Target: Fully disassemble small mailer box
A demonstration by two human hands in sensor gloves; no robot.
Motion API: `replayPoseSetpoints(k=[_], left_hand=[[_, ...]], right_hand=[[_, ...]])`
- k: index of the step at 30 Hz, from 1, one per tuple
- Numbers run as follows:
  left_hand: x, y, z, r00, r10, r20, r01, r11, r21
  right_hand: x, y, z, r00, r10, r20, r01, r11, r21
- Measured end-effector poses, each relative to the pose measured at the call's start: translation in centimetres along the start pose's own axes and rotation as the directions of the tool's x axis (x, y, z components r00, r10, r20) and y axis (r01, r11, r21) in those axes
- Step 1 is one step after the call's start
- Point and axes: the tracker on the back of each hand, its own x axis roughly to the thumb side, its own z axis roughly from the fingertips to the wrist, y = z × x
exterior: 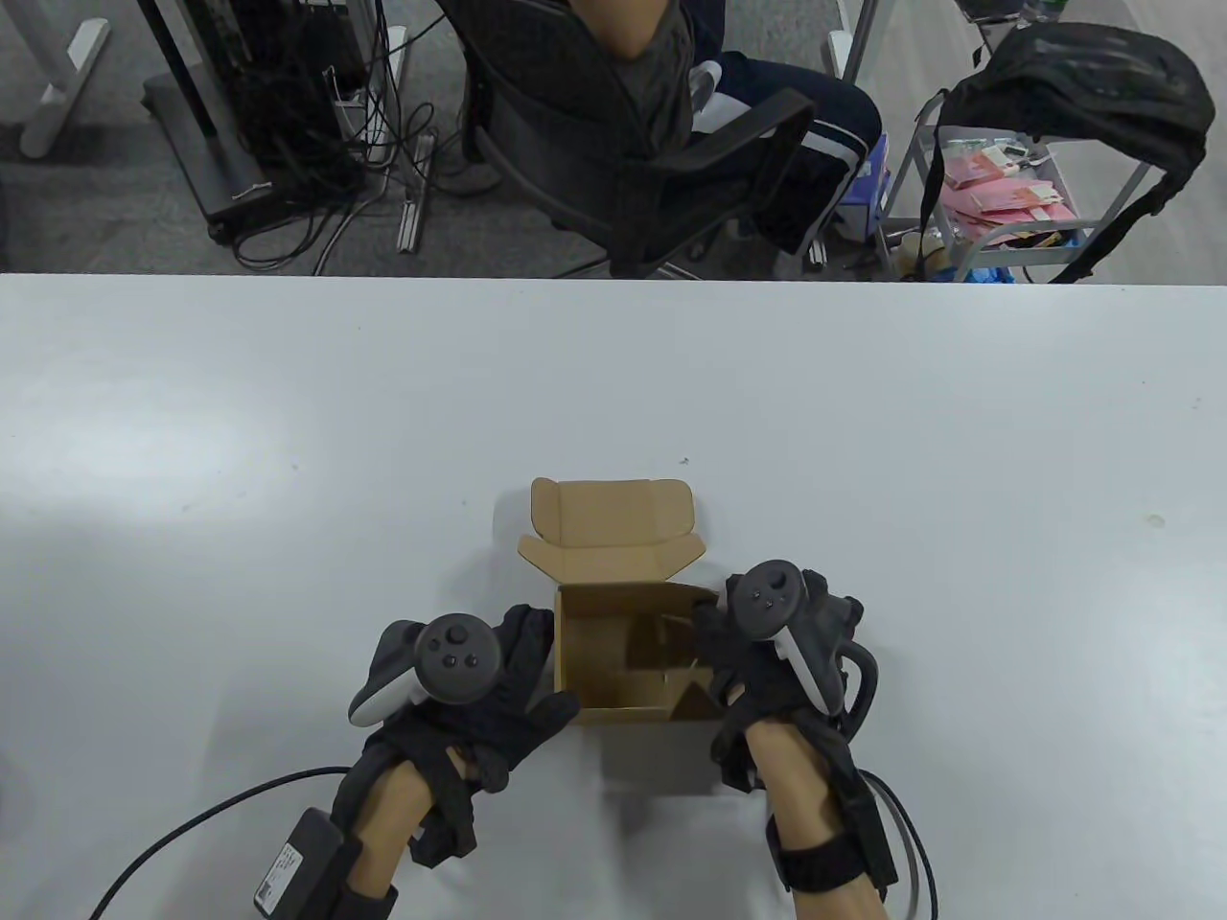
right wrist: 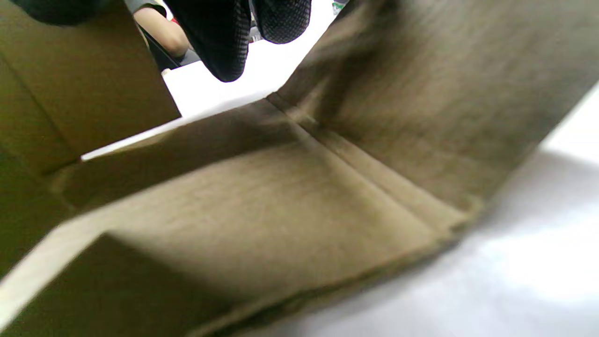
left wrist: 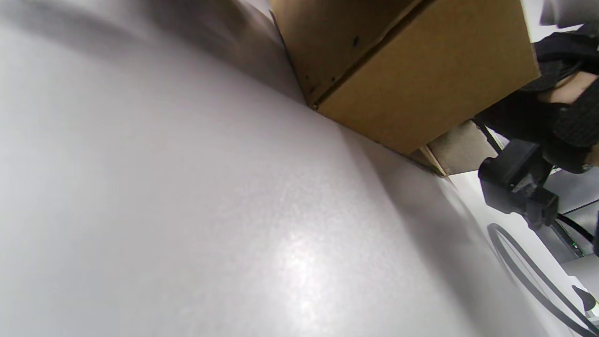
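The small mailer box (exterior: pixel 628 661) sits on the bench (exterior: pixel 288 431). Its lid is open and the right wall looks folded out. The left hand (exterior: pixel 479 695) presses flat on its left side; the right hand (exterior: pixel 757 652) holds its right side. The other walls still stand.

Beyond the white table (exterior: pixel 288 402), 1 black office chair (exterior: pixel 613 163) holds a seated person (exterior: pixel 767 105); cables (exterior: pixel 326 182) trail left, a black backpack (exterior: pixel 1074 96) tops a cart (exterior: pixel 987 244) right.

No text can be read; the label on the left wrist's black module (exterior: pixel 288 867) is too small.
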Motion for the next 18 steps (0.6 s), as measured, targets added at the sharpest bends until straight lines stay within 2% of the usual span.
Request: replayPoseSetpoints(k=[5, 8, 13, 18], left_hand=[[0.1, -0.1, 0.0, 1.0, -0.002, -0.006, 0.002, 1.0, 0.003], [0.1, -0.1, 0.0, 1.0, -0.003, -0.006, 0.003, 1.0, 0.004], [0.1, -0.2, 0.0, 1.0, -0.005, -0.009, 0.005, 1.0, 0.007], [0.1, -0.2, -0.1, 1.0, -0.005, -0.012, 0.005, 1.0, 0.008]], right_hand=[[0.6, -2.2, 3.2, 0.995, -0.038, 0.092, 0.048, 0.992, -0.114], [0.8, -3.0, 5.0, 0.986, -0.088, 0.139, 0.108, 0.984, -0.143], [1.5, -2.9, 6.5, 0.972, -0.101, 0.213, 0.125, 0.987, -0.102], [2.0, -1.9, 6.5, 0.976, -0.062, 0.21, 0.076, 0.995, -0.058]])
